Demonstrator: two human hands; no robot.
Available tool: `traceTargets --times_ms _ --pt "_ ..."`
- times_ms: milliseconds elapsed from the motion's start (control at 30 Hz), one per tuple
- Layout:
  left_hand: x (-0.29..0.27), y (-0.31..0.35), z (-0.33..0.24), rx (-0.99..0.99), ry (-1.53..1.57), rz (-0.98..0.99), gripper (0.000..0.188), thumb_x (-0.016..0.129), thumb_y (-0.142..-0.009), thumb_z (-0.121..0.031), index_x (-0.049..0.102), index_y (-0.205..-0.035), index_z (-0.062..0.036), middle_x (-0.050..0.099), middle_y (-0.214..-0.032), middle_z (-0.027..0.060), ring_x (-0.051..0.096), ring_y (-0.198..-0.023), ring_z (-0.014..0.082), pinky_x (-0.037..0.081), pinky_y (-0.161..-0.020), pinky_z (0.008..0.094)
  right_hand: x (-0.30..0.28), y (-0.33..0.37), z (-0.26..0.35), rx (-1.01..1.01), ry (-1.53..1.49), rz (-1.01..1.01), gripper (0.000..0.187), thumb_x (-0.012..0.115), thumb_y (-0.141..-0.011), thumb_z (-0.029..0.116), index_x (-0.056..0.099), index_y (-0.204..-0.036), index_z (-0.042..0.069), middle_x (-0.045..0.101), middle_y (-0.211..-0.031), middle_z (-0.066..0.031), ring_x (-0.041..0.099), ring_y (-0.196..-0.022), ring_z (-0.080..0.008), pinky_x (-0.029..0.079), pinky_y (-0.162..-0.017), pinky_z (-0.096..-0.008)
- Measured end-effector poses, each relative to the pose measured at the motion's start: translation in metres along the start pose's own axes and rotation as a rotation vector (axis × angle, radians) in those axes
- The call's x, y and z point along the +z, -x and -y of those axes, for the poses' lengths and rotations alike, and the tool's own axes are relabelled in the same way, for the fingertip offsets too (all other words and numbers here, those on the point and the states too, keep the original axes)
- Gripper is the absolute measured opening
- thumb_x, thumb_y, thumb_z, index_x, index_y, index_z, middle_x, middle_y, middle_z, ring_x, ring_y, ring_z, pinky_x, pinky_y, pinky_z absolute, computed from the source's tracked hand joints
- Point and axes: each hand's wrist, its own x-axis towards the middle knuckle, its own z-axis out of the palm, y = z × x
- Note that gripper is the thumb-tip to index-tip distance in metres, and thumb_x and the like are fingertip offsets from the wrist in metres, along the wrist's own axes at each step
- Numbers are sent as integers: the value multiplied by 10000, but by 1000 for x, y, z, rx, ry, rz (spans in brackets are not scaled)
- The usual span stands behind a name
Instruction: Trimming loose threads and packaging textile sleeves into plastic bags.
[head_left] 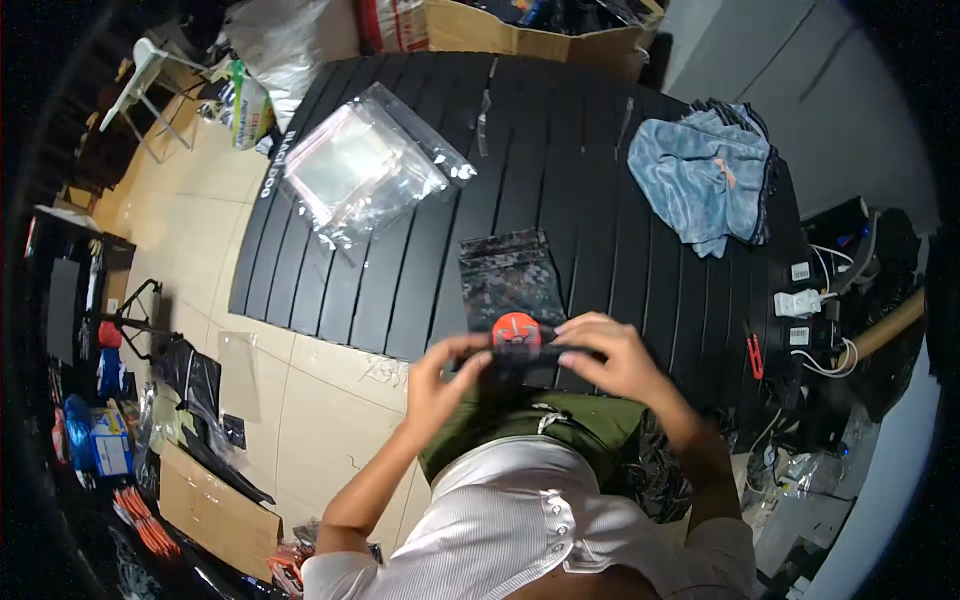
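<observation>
On the black slatted table lies a dark camouflage cloth piece [512, 285], flat, with a banded far edge. A round red label [516, 331] with dark markings shows at its near end, between my hands. My left hand [440, 375] pinches the left side of a dark, folded-looking part beside the label. From the right, my right hand [615, 358] grips the same dark part between thumb and fingers. Motion blurs that part, so I cannot tell whether it is the cloth's own near end or a separate piece.
Clear plastic bags [365, 165] lie at the table's far left. A crumpled blue-grey cloth [705, 175] sits at the far right. Red-handled snips [754, 356] rest near the right edge, beside white plugs and cables [800, 304]. A cardboard box [540, 42] stands beyond the table.
</observation>
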Motion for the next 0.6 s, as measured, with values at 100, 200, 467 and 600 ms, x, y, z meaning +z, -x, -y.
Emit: traceTargets --times_ms 100,200,467,600 --pt "-4 -49 -3 -256 251 -11 198 644 -810 -134 615 -960 -7 600 -815 -7 509 -767 40 419 -681 199 -6 -31 -19 331 -104 -117 143 646 -796 118 572 -759 3 507 -581 25 461 -526 -43 374 -496 -204" --pt "-2 -87 18 -194 250 -78 216 650 -808 -164 619 -948 -1 606 -804 -2 518 -709 61 405 -618 199 4 -69 -53 372 -179 -230 212 603 -846 189 554 -740 12 424 -526 64 367 -505 10 280 -447 -195" --pt "0 -117 44 74 -326 -185 245 637 -817 -202 614 -901 26 614 -756 58 530 -667 80 415 -582 225 16 -95 -69 382 52 -429 243 624 -814 241 621 -829 -1 623 -632 -116 591 -534 -172 407 -495 -283" --pt "2 -126 34 -34 -166 -159 239 634 -817 -205 611 -876 26 603 -676 79 529 -605 96 415 -540 245 14 -102 -74 391 35 -461 245 626 -812 249 614 -809 5 580 -549 -45 508 -477 -91 356 -466 -262"
